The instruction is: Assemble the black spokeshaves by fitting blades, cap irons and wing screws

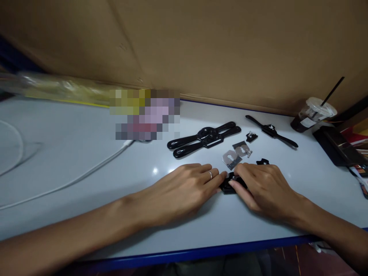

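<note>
A black spokeshave [229, 188] lies on the white table near the front, mostly covered by both hands. My left hand [192, 184], with a ring on one finger, is closed over its left side. My right hand [261, 188] is closed on its right side, thumb and forefinger bent at the middle of the body. Any small part under those fingertips is hidden. Just beyond the hands lie two slotted metal blades [230, 158]. A black lever cap [262, 161] shows behind my right hand, and another lever cap [251, 136] lies farther back.
Two black spokeshaves [205, 138] lie side by side at the back, with another spokeshave [270, 131] to their right. A plastic cup [312, 115] with a straw stands by a black box [330, 145]. At left, a white cable [86, 176] runs to a blurred area. Cardboard [215, 50] walls the back.
</note>
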A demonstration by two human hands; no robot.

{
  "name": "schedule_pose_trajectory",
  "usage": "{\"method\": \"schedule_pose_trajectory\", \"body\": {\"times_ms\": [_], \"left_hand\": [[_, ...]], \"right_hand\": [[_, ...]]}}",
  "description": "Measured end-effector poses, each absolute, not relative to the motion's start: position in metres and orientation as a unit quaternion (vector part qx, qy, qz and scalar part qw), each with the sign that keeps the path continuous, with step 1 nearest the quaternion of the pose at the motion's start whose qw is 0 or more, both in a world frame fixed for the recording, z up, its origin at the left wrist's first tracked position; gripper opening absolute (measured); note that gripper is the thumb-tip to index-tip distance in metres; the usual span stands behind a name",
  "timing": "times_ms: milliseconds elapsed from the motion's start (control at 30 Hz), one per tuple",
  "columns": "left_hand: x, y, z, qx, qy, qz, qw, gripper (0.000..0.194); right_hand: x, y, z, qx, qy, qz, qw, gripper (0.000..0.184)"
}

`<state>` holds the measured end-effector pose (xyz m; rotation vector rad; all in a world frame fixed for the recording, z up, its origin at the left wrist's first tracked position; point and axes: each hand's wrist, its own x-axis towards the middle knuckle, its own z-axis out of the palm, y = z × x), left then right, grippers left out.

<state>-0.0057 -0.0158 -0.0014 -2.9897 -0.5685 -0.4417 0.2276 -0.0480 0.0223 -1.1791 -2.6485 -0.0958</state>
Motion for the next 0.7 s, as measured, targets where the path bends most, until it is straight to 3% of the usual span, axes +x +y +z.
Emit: {"method": "schedule_pose_trajectory", "body": {"times_ms": [233, 533, 700], "left_hand": [[-0.002, -0.017, 0.005, -0.969, -0.164, -0.178, 0.038, 0.026], [-0.013, 0.002, 0.010, -0.920, -0.308, -0.228, 0.083, 0.031], [-0.020, 0.021, 0.007, -0.896, -0.394, -0.147, 0.145, 0.032]], "right_hand": [[0.225, -0.049, 0.022, -0.422, -0.901, -0.012, 0.099, 0.023], [0.259, -0.043, 0.059, -0.443, -0.893, 0.054, -0.063, 0.011], [0.283, -0.033, 0.057, -0.500, -0.862, -0.008, -0.081, 0.012]]}}
